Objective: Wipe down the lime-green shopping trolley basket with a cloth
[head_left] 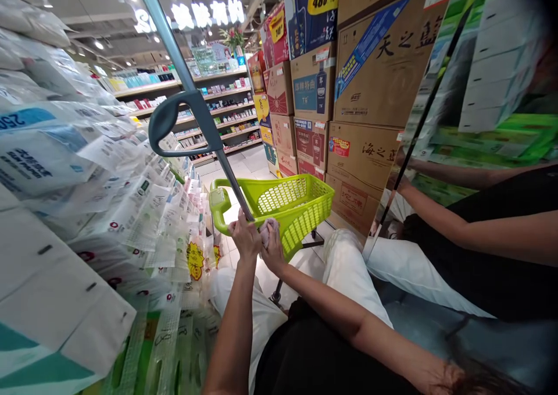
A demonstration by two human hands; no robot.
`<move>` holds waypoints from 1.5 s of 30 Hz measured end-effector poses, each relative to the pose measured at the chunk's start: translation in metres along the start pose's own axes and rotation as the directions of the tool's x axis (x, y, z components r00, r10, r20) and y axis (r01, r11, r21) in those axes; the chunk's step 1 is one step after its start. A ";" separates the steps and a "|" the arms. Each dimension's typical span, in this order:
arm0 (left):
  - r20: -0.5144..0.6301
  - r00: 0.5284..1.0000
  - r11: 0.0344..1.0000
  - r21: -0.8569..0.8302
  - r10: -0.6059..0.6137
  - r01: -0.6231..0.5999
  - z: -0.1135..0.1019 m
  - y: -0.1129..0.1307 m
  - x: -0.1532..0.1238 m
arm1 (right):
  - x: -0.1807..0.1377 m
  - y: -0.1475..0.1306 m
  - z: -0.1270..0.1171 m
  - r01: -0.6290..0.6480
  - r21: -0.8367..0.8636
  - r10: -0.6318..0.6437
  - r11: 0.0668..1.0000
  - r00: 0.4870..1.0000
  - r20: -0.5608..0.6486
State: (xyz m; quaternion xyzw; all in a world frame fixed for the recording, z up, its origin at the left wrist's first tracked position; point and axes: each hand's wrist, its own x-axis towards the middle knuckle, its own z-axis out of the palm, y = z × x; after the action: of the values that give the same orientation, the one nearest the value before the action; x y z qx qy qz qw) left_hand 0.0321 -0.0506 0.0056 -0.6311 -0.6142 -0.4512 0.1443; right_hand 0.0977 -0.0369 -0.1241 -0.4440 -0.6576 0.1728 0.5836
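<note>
Before me stands a lime-green shopping cart [300, 194] with a perforated basket and dark legs. A long grey pole [233, 180] slants up from the basket's near side toward the upper left. Partway up it is a dark grey loop-shaped handle [168, 121]. My left hand [246, 238] is closed around the pole's lower part, beside the basket rim. Close against it, my right hand [272, 249] grips a crumpled pale cloth [269, 225] near the pole's lower end. The basket's visible inside shows bare green mesh.
Plastic-wrapped tissue packs [126, 209] are piled close on my left. Stacked cardboard cartons [370, 63] rise to the right, beside a mirror [471, 209] reflecting my arms. Stocked shelves [226, 110] stand at the back. White floor tiles [250, 162] run between them.
</note>
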 end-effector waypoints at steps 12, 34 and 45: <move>0.021 1.000 1.000 0.001 0.023 -0.023 -0.008 0.006 0.004 | -0.015 0.016 0.023 -0.135 -0.007 0.135 0.991 0.990 -0.042; 0.155 0.988 0.980 0.199 -0.005 -0.026 -0.037 -0.028 0.021 | 0.024 0.015 -0.046 -0.278 -0.323 0.300 0.904 0.954 0.019; 0.045 0.999 0.994 0.107 0.028 -0.033 -0.026 -0.009 0.010 | 0.063 -0.052 -0.071 -0.138 -0.241 0.178 0.961 0.972 0.154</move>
State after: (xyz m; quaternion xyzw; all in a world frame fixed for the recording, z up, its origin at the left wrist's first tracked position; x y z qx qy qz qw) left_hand 0.0125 -0.0614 0.0237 -0.6414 -0.6309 -0.4013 0.1716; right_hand 0.1475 -0.0370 -0.0282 -0.5427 -0.6838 0.1805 0.4531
